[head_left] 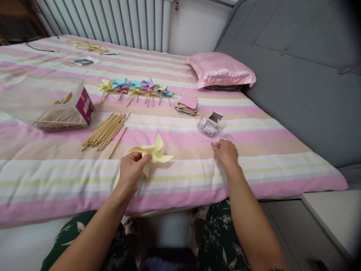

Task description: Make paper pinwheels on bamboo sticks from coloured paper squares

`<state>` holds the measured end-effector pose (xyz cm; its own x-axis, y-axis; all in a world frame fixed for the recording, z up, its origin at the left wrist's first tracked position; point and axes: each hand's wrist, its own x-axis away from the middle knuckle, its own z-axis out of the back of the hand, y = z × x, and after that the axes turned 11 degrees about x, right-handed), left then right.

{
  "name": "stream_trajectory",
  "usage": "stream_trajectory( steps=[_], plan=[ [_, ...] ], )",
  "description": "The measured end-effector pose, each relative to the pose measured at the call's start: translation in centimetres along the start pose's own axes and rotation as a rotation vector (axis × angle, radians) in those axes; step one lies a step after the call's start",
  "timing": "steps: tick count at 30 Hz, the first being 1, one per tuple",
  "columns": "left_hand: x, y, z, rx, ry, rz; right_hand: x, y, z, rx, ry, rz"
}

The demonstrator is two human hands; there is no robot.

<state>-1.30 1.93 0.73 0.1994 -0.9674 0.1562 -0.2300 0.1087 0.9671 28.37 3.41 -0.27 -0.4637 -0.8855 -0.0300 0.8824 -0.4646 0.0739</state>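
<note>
My left hand (132, 165) pinches a pale yellow paper pinwheel (156, 153) near its centre, thumb on top, just above the bed's front part. No stick shows on this pinwheel. Over on the right, my right hand (227, 152) has its fingers drawn together at a small clear round lid or dish (226, 138). A tiny shiny bit shows by the fingertips; what they hold is too small to make out. Just behind stands a clear tub (208, 127) with small packets in it. A loose wooden stick (117, 143) lies left of the pinwheel, beside a pile of sticks (105, 131).
Finished pinwheels (135, 88) on sticks lie in a row farther back. Right of them is a stack of coloured paper squares (187, 104). A clear plastic box (64, 120) of sticks lies at left. A pink pillow (221, 69) rests near the grey headboard (296, 75).
</note>
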Motion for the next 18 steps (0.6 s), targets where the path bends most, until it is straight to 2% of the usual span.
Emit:
stream_trajectory(
  steps=[5,10,18],
  plan=[
    [-0.14,-0.22,0.05,-0.003,-0.010,0.009,0.14,0.07,0.07,-0.058,0.048,0.027],
    [-0.14,-0.32,0.13,-0.024,-0.003,-0.006,0.61,-0.41,0.55,-0.098,0.104,-0.005],
    [-0.11,-0.35,0.14,-0.016,-0.011,-0.007,0.86,-0.60,0.88,-0.150,0.125,0.009]
  ],
)
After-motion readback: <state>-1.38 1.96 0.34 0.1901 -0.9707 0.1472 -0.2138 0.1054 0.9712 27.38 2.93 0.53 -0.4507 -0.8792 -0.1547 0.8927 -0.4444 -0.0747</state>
